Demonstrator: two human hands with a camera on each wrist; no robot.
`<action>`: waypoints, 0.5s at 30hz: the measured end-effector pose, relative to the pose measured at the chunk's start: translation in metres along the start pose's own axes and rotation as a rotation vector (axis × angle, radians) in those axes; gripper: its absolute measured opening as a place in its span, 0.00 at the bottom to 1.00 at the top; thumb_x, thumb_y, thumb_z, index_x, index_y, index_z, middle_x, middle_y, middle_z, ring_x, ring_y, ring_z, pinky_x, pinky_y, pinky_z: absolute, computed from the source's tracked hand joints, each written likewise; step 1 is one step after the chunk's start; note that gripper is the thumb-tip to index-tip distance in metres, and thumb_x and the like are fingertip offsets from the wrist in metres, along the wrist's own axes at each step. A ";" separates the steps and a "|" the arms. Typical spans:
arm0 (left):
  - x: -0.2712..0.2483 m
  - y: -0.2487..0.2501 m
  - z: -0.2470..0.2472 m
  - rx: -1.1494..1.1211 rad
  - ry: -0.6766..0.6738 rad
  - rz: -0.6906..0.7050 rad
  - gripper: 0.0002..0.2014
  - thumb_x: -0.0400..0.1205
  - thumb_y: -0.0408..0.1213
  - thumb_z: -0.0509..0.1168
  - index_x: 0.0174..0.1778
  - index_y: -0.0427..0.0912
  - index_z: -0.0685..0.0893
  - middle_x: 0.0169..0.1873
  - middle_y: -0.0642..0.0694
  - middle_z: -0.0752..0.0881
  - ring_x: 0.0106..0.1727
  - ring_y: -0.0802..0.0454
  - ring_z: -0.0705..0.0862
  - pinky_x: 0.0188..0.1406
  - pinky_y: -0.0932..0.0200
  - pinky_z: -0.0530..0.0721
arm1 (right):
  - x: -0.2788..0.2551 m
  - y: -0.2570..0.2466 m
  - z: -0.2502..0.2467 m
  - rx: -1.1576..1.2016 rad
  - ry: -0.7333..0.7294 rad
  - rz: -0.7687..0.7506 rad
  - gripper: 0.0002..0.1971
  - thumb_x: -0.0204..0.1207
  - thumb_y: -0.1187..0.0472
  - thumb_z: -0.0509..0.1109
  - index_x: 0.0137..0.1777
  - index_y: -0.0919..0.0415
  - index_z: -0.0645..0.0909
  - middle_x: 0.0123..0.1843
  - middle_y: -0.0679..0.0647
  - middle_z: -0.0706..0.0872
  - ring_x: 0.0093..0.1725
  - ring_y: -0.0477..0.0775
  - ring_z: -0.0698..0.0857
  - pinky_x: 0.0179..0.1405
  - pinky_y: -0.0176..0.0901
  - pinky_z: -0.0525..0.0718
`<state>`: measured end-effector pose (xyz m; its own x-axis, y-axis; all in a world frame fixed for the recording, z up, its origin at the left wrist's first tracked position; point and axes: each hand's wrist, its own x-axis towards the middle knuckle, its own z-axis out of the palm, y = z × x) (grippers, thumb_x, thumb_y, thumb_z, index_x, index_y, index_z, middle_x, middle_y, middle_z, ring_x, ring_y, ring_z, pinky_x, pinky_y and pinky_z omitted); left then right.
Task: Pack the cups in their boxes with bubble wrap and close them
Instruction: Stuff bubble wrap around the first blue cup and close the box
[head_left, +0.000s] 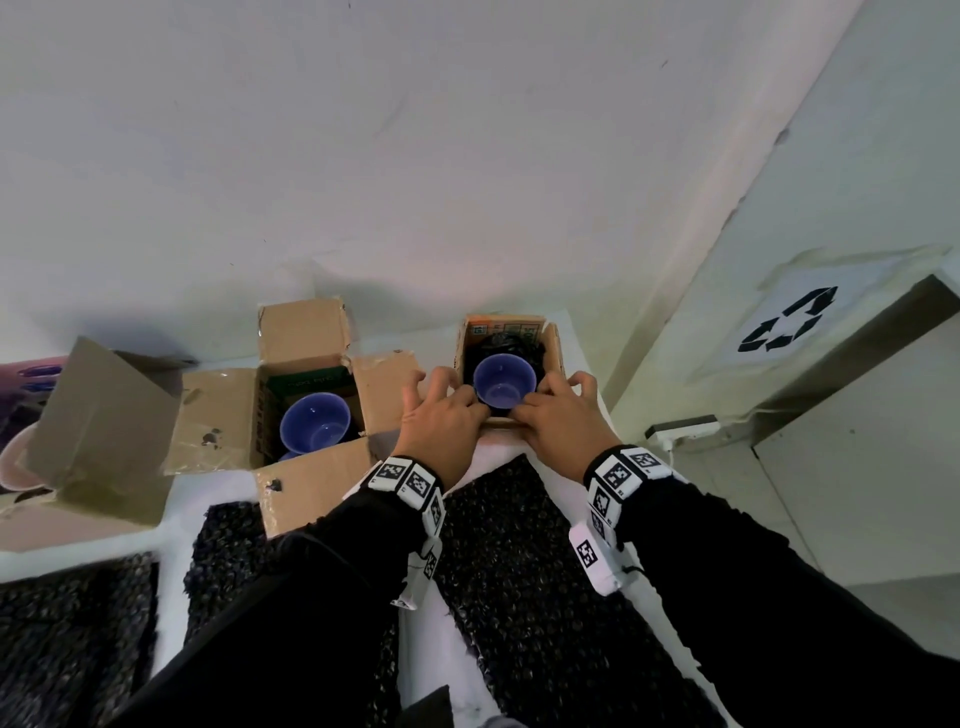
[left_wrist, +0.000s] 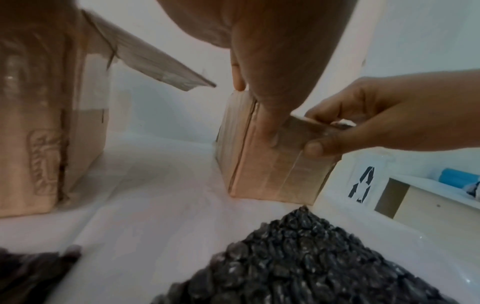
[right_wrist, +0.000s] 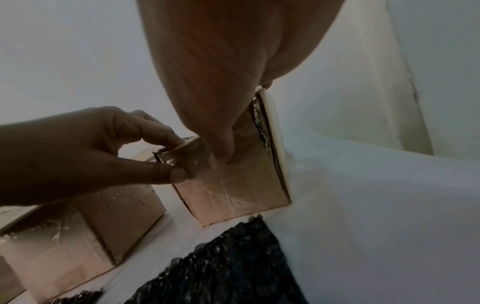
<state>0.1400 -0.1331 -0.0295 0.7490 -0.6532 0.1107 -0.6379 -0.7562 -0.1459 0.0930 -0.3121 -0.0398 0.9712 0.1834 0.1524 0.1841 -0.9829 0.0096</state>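
My left hand (head_left: 441, 421) and right hand (head_left: 563, 423) pinch the small box (head_left: 555, 348) by its near rim. The blue cup (head_left: 504, 387) inside stands mouth up. The tabletop (left_wrist: 155, 195) ends at 3 o'clock, and a bigger box (head_left: 218, 415) sits at 9.
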 end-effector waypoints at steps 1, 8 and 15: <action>0.000 0.002 -0.002 0.006 -0.011 0.002 0.08 0.75 0.40 0.66 0.47 0.54 0.87 0.47 0.55 0.84 0.64 0.43 0.71 0.65 0.35 0.56 | 0.000 -0.002 0.000 -0.021 -0.016 0.016 0.04 0.69 0.57 0.75 0.42 0.45 0.87 0.38 0.41 0.84 0.53 0.55 0.80 0.54 0.54 0.59; -0.021 0.007 -0.004 -0.130 -0.033 -0.017 0.33 0.72 0.55 0.71 0.72 0.48 0.74 0.72 0.48 0.72 0.71 0.41 0.67 0.64 0.45 0.69 | -0.044 -0.012 -0.011 0.089 0.239 0.077 0.24 0.68 0.66 0.67 0.65 0.50 0.78 0.61 0.49 0.79 0.58 0.58 0.76 0.54 0.52 0.69; -0.068 0.015 -0.003 -0.280 0.035 -0.079 0.25 0.73 0.48 0.69 0.65 0.48 0.76 0.70 0.43 0.72 0.64 0.40 0.75 0.55 0.46 0.78 | -0.097 -0.035 0.012 0.389 -0.361 0.359 0.35 0.68 0.37 0.73 0.70 0.53 0.70 0.61 0.52 0.79 0.60 0.57 0.80 0.56 0.53 0.80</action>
<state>0.0787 -0.1002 -0.0362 0.7947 -0.5893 0.1459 -0.6063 -0.7826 0.1414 -0.0062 -0.2957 -0.0670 0.9599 -0.0941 -0.2641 -0.1864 -0.9179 -0.3502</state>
